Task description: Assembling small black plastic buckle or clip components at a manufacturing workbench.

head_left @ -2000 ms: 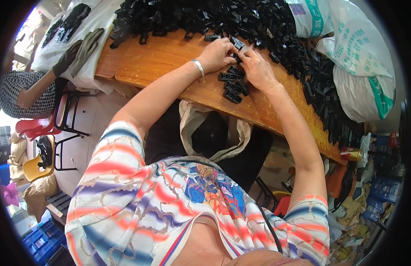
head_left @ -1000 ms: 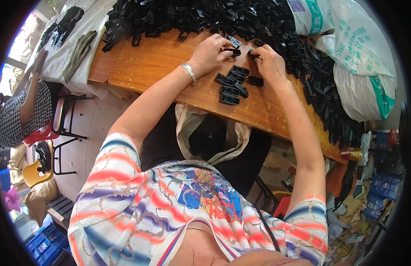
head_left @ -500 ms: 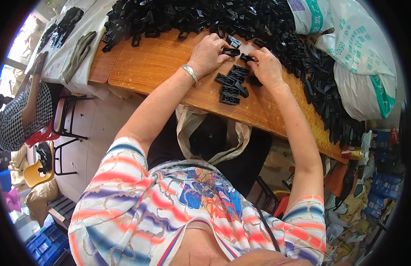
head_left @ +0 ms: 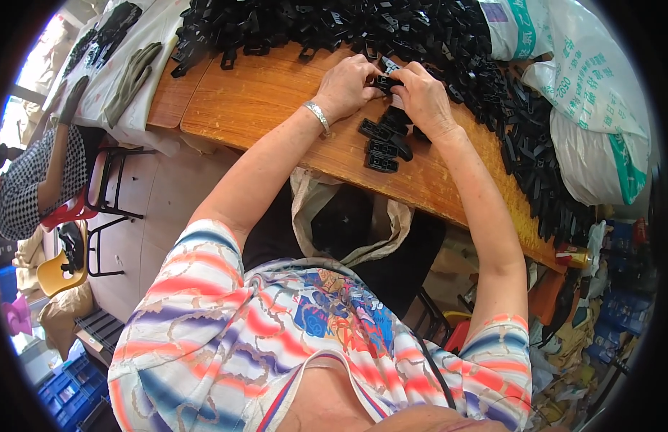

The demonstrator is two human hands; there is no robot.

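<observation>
My left hand is closed on a small black plastic part above the wooden table. On the same part my right hand is closed too, with its fingertips pressed against the left ones; the smaller black piece it holds is mostly hidden by the fingers. Just below the hands, a short row of black block-shaped plastic parts lies on the table. A large heap of loose black plastic parts spreads beyond my hands and curves down the right side.
The wooden table has a worn front edge. White plastic sacks stand at the right. On the left, grey-green gloves lie on a covered table, where another person in a checked top sits. A cloth bag hangs below the table edge.
My hands have come together: the right one moved left, bringing its small black piece against the part in my left hand. The view has shifted slightly.
</observation>
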